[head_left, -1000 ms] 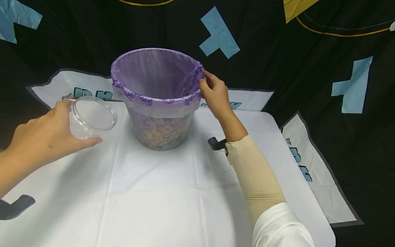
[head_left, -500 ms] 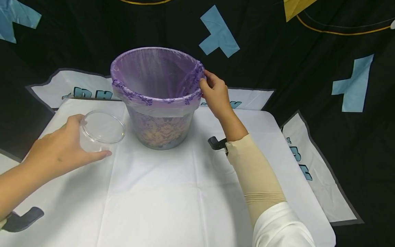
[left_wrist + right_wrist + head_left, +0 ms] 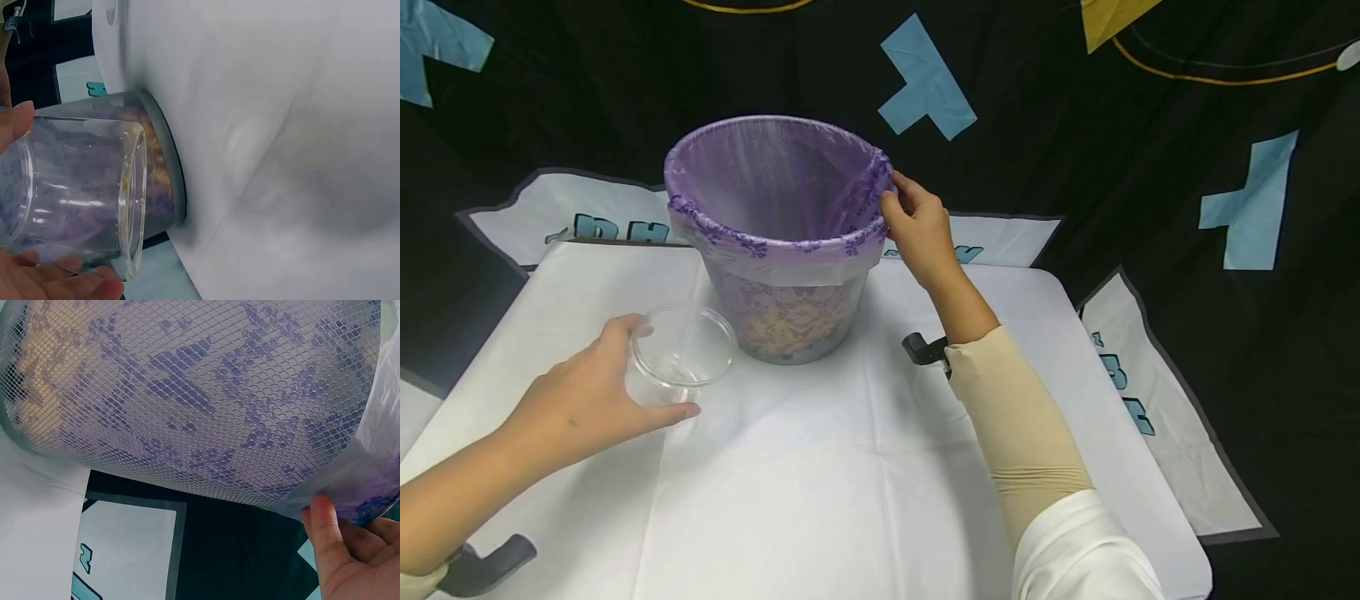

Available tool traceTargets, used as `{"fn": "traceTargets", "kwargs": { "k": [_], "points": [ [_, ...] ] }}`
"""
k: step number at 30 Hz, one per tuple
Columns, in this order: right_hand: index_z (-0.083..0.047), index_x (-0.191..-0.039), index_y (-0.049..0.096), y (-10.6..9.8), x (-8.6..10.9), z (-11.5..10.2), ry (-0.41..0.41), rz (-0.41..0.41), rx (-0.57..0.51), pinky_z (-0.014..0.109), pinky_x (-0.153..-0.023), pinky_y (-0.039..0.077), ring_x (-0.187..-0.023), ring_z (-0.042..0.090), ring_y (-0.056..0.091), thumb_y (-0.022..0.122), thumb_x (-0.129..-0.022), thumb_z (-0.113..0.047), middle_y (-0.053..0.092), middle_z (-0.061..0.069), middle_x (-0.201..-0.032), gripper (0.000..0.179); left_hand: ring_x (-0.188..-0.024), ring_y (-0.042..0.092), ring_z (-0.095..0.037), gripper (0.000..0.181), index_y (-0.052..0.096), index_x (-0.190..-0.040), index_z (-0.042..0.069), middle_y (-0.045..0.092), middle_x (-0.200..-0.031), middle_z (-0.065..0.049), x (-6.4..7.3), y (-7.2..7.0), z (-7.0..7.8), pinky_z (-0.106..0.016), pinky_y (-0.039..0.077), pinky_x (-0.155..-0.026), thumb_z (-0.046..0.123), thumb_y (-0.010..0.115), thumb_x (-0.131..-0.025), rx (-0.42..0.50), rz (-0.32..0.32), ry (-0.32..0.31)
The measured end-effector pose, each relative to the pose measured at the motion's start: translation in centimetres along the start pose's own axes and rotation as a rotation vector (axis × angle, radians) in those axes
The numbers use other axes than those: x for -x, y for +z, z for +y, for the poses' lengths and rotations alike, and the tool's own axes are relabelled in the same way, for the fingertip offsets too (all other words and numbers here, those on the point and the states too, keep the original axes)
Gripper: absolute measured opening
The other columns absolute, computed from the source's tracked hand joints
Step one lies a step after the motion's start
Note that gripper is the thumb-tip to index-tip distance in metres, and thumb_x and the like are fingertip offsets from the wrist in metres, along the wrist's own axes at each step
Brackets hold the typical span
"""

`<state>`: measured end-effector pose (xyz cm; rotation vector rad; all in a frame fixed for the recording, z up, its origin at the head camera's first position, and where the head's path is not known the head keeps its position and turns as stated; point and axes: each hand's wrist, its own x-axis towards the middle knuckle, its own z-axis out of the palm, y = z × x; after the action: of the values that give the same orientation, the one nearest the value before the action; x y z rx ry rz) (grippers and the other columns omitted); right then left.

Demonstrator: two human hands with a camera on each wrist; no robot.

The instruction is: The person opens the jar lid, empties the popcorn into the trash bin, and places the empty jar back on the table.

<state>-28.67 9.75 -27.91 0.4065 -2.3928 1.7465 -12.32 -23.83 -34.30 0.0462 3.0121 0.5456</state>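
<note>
My left hand (image 3: 587, 400) grips a clear plastic jar (image 3: 681, 367) above the table, its round mouth facing up. Fine yellowish crumbs cling inside near the jar's base in the left wrist view, where fingertips (image 3: 103, 289) show beside its wall. Just right of the jar stands a mesh waste bin (image 3: 790, 321), lined with a purple-patterned plastic bag (image 3: 760, 192) folded over its rim. Yellowish matter shows through the mesh low in the bin. On the rim's right side, my right hand (image 3: 922, 233) pinches the bag and edge between thumb and fingers; the fingertips behind are partly hidden.
A white cloth covers the table (image 3: 790, 500). Beside the right forearm lies a faint round transparent outline (image 3: 940, 396), too faint to identify. Dark curved wrist mounts (image 3: 490, 567) stick out at both arms. A black curtain (image 3: 1037, 125) with blue tape pieces hangs behind.
My left hand has carried the jar down and to the right, away from beside the bin's rim to beside its lower part. The right hand stays on the rim.
</note>
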Motion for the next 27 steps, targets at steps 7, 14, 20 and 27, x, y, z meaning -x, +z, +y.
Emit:
{"fn": "traceTargets", "kwargs": {
  "k": [7,14,20,27],
  "points": [
    [-0.015,-0.139,0.036,0.1,-0.5,1.0,-0.006,0.003,-0.004,0.026,-0.081,0.052,-0.113,0.009,0.052,0.049,-0.092,-0.034,0.046,0.002,-0.135,0.053,-0.106,0.045,-0.049,0.132,0.013,-0.142,0.002,0.036,-0.133,-0.028,0.7,1.2,0.5,-0.066,0.042,-0.069,0.082,0.06,-0.048,0.054,0.005,0.027],
    [-0.01,-0.139,0.036,0.1,0.2,-0.4,0.008,0.003,0.008,0.026,-0.083,0.051,-0.114,0.011,0.052,0.048,-0.093,-0.029,0.045,0.006,-0.136,0.051,-0.114,0.04,-0.048,0.13,0.014,-0.142,0.005,0.033,-0.137,-0.026,1.3,2.8,1.2,-0.068,0.037,-0.081,0.082,0.059,-0.048,0.124,-0.008,0.041],
    [-0.012,-0.138,0.037,0.1,0.7,-1.3,0.028,0.001,-0.011,0.028,-0.085,0.05,-0.115,0.013,0.052,0.046,-0.093,-0.027,0.045,0.005,-0.136,0.048,-0.114,0.042,-0.045,0.123,0.017,-0.141,0.01,0.036,-0.137,-0.023,2.0,4.0,1.7,-0.065,0.038,-0.082,0.08,0.061,-0.049,0.188,-0.011,0.058],
    [-0.01,-0.138,0.036,0.0,0.9,-1.5,0.018,0.003,-0.009,0.028,-0.085,0.05,-0.114,0.012,0.052,0.047,-0.093,-0.027,0.045,0.006,-0.136,0.05,-0.11,0.048,-0.037,0.117,0.019,-0.141,0.016,0.044,-0.132,-0.017,2.5,5.8,2.7,-0.058,0.043,-0.081,0.076,0.064,-0.051,0.255,-0.007,0.092]
  ]
}}
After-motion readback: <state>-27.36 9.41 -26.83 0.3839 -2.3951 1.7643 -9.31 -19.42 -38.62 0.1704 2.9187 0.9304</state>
